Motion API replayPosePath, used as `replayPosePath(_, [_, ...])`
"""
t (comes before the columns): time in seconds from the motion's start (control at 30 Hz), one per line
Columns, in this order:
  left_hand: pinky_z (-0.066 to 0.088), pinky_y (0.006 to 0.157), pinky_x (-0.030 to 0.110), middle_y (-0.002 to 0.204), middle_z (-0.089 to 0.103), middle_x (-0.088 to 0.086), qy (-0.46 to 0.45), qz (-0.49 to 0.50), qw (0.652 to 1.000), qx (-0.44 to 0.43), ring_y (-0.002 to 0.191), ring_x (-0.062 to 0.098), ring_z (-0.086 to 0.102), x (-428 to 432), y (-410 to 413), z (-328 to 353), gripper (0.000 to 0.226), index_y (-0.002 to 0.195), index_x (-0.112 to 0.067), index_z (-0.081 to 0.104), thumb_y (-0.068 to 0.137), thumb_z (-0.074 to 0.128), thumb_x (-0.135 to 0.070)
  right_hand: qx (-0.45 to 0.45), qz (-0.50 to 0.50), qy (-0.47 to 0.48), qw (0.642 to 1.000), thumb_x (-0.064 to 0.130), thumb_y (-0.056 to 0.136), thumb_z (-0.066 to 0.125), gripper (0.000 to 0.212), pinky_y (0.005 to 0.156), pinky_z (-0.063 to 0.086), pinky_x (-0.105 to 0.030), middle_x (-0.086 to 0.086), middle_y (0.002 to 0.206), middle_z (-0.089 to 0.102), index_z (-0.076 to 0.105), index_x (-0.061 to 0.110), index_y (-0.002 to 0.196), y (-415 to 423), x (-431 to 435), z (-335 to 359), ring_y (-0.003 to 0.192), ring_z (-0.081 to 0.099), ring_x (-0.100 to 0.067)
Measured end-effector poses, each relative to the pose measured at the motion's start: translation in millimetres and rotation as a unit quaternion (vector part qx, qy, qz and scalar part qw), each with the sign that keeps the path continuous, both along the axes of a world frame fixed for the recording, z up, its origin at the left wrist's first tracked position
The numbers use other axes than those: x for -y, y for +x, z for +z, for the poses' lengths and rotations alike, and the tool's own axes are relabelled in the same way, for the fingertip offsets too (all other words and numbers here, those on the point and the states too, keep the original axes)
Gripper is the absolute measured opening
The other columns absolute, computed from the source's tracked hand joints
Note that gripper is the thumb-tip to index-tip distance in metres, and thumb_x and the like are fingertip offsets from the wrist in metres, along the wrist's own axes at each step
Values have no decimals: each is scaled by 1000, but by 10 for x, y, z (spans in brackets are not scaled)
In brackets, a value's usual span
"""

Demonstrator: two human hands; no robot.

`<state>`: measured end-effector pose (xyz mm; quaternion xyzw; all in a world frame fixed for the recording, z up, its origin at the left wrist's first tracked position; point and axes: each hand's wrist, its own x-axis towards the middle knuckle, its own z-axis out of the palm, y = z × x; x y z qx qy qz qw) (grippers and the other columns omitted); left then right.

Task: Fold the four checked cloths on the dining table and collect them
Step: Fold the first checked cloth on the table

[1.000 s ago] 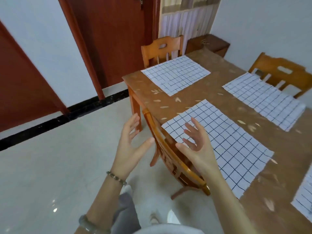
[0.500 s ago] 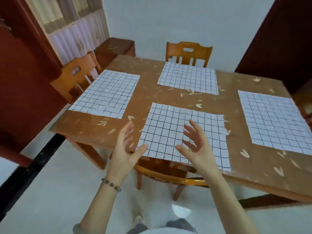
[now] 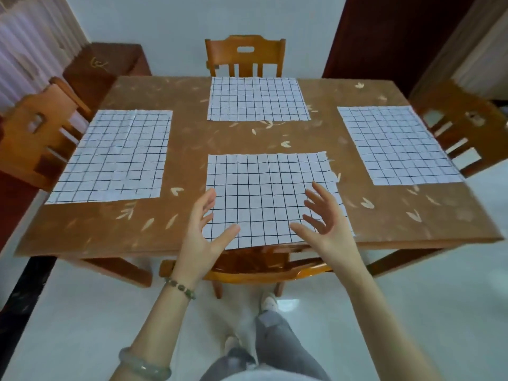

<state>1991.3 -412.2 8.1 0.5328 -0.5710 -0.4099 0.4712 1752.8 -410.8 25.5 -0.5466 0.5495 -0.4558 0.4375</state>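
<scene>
On your left arm you wear two bracelets: a pale bangle (image 3: 143, 365) nearest you and a beaded bracelet (image 3: 180, 287) at the wrist. Your left hand (image 3: 202, 232) and right hand (image 3: 327, 226) are raised over the counter's (image 3: 192, 138) near edge, palms facing each other, fingers (image 3: 204, 204) spread apart and gripping nothing. Four checked cloths lie flat and unfolded, one at each edge. The near cloth (image 3: 269, 193) lies between your hands, slightly overhanging the near edge. Next come the left cloth (image 3: 115, 155) and right cloth (image 3: 398, 144), then the far cloth (image 3: 257, 99). Four wooden chairs stand round the counter, one at each side.
</scene>
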Motion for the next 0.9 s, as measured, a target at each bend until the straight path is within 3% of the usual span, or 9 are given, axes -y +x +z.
replayPosePath(0.1, [35,109,29,141,41,-20,4,0,1000,12,130,-2,39,124,-35,-40,71,137,-37,36,77,73,-31,-7,-2,1,1000,12,79,75,75,100,46,-26,15,137,48,37,44,135,-52,111,-31,124,48,-2])
replayPosePath(0.27, [33,111,30,144,39,-15,15,-3,999,33,132,-4,36,425,-124,-93,73,141,-30,33,80,73,-31,-18,9,8,1000,12,79,75,74,95,45,-15,18,135,48,37,44,134,-176,442,-59,124,47,1])
replayPosePath(0.43, [29,111,27,147,34,-11,40,-7,997,71,131,-5,34,804,-208,-137,74,140,-36,31,77,70,-39,-17,35,21,999,13,79,75,73,95,45,-15,22,133,48,38,43,134,-313,882,-103,122,47,3])
replayPosePath(0.5, [29,109,28,149,30,-13,64,-15,993,93,132,2,33,977,-227,-181,73,137,-47,27,78,70,-49,-22,50,29,998,13,79,76,74,96,45,-16,22,133,48,38,41,136,-382,1068,-147,123,47,4])
replayPosePath(0.57, [27,110,32,147,25,-23,67,-40,984,159,136,4,27,1169,-224,-245,71,135,-54,23,78,66,-56,-22,63,42,997,11,79,75,73,96,45,-17,20,134,48,39,41,136,-447,1250,-218,123,47,3])
replayPosePath(0.63, [23,112,33,143,20,-30,75,-65,971,220,135,-1,21,1357,-222,-301,69,140,-46,22,84,62,-49,-26,72,53,996,11,81,74,71,97,44,-18,19,134,49,39,40,135,-491,1434,-302,123,47,2])
replayPosePath(0.7, [18,115,33,146,19,-25,83,-77,956,270,135,-4,15,1563,-204,-437,65,147,-34,22,91,53,-47,-46,81,65,994,14,83,71,67,99,42,-19,18,134,49,40,39,136,-501,1615,-425,124,46,1])
replayPosePath(0.83, [18,117,50,159,10,-9,90,-77,915,385,146,8,6,2026,-214,-899,63,151,-29,10,97,25,-56,-105,89,89,986,21,93,59,53,106,29,-23,17,142,40,40,31,141,-425,2031,-765,129,35,-1])
replayPosePath(0.9, [6,120,42,161,4,0,85,-90,887,445,147,12,-2,2257,-331,-1148,61,152,-17,7,101,24,-43,-165,87,80,979,21,98,49,47,113,21,-28,6,150,32,38,23,143,-327,2294,-1003,138,24,-7])
